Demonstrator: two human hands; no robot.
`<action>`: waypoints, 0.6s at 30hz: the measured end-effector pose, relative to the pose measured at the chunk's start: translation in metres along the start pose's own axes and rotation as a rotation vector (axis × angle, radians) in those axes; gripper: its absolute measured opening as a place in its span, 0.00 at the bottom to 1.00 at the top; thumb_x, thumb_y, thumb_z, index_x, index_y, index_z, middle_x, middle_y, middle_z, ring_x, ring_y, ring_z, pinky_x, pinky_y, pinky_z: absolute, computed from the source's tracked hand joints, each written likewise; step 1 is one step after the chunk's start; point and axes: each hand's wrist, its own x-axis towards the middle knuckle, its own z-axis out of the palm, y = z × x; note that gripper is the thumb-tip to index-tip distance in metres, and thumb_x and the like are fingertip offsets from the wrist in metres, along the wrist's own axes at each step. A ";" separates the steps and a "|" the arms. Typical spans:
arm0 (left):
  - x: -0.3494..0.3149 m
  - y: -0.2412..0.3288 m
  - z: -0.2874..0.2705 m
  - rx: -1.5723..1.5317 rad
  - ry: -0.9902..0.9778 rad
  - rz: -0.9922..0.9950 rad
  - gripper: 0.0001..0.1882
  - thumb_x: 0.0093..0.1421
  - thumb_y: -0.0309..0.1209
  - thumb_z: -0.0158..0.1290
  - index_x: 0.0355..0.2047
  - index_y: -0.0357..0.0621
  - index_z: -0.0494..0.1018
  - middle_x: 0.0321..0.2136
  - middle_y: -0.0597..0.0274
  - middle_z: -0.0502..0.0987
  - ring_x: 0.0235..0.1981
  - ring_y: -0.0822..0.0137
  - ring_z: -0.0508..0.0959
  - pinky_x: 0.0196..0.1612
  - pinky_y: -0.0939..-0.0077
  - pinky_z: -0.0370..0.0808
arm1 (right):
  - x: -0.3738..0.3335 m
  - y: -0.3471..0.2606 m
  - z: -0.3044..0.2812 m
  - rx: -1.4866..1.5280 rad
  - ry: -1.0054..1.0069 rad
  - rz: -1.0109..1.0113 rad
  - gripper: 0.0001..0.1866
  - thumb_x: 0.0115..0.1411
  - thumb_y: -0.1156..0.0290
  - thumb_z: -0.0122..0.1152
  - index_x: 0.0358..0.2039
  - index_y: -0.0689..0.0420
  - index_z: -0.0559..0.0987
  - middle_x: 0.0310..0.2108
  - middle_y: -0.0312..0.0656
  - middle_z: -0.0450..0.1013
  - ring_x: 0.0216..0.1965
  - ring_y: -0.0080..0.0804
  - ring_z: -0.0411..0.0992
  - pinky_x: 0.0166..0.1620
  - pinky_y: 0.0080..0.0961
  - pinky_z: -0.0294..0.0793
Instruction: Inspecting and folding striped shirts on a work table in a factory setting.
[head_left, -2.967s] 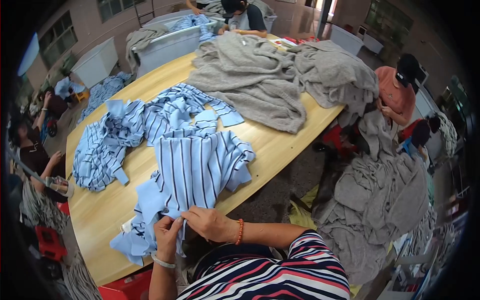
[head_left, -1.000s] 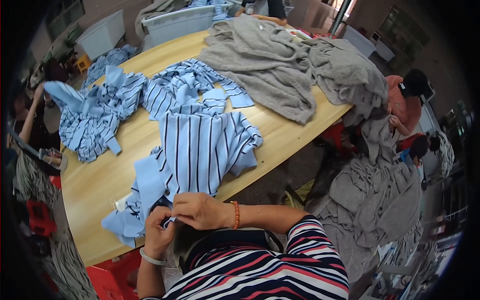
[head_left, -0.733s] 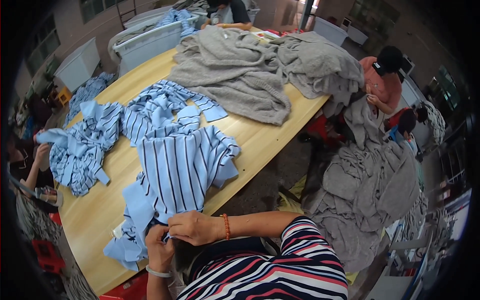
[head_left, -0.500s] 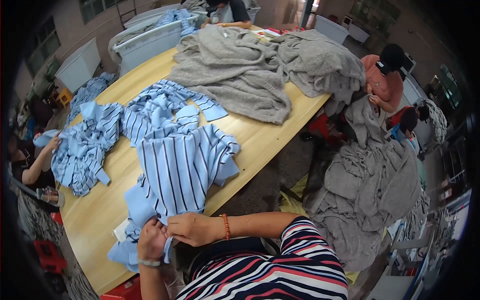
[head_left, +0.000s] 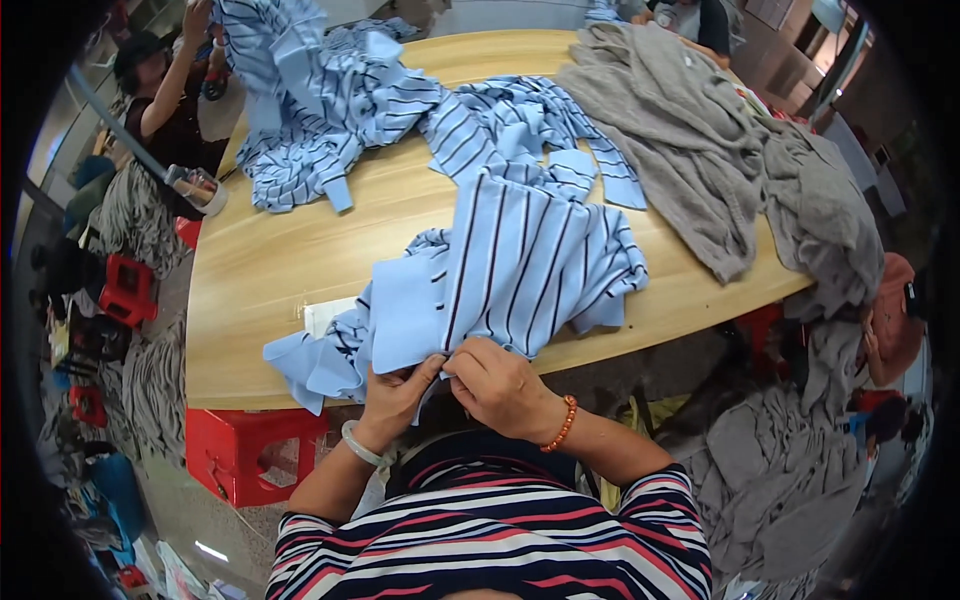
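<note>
A light-blue knit garment with dark stripes (head_left: 515,265) lies bunched over the table's near edge. My left hand (head_left: 398,395), with a pale bangle at its wrist, pinches the lower edge of the garment's plain blue band. Close against it, my right hand (head_left: 500,390), wearing an orange bead bracelet, has its fingers curled in on the same edge. The fingertips of both hands nearly meet there, and whatever small detail lies between them is hidden. A plain blue flap (head_left: 300,362) of knit spreads out to the left of my left hand.
More striped blue knits (head_left: 340,120) lie farther back on the wooden table (head_left: 260,300), near a person (head_left: 160,100) at the far left. Grey knits (head_left: 680,140) cover the right side. A red stool (head_left: 235,455) stands below the near left edge; heaped grey knits (head_left: 780,470) sit at lower right.
My view has swung left, so the table sits farther right. My hands stay on the garment's edge, the left turned more upright. At far left, the person's arm and a striped knit are raised.
</note>
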 end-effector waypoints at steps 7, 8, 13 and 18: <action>0.000 -0.003 0.003 -0.120 -0.005 -0.063 0.07 0.61 0.23 0.57 0.39 0.36 0.78 0.33 0.64 0.80 0.34 0.76 0.77 0.39 0.82 0.75 | -0.004 0.001 0.002 -0.045 0.081 -0.004 0.15 0.50 0.83 0.62 0.39 0.64 0.74 0.29 0.47 0.71 0.31 0.44 0.72 0.33 0.32 0.73; 0.002 -0.005 0.005 -0.123 0.000 -0.058 0.07 0.61 0.23 0.57 0.39 0.36 0.78 0.33 0.64 0.80 0.34 0.76 0.77 0.39 0.82 0.75 | -0.004 0.001 0.001 -0.049 0.093 0.016 0.15 0.50 0.83 0.63 0.40 0.65 0.74 0.30 0.47 0.72 0.31 0.44 0.72 0.33 0.33 0.73; 0.007 -0.006 0.008 -0.022 -0.036 0.029 0.07 0.62 0.25 0.56 0.39 0.36 0.78 0.33 0.64 0.81 0.34 0.76 0.77 0.37 0.82 0.74 | -0.004 0.005 0.001 -0.111 0.064 0.007 0.16 0.49 0.83 0.63 0.41 0.65 0.75 0.30 0.47 0.72 0.31 0.44 0.72 0.33 0.33 0.73; 0.015 -0.002 0.003 -0.374 -0.048 -0.291 0.08 0.62 0.27 0.57 0.41 0.40 0.77 0.36 0.64 0.80 0.34 0.75 0.77 0.36 0.80 0.74 | 0.001 0.005 0.003 -0.173 0.022 -0.007 0.17 0.50 0.82 0.63 0.42 0.67 0.75 0.30 0.47 0.71 0.30 0.44 0.71 0.33 0.33 0.73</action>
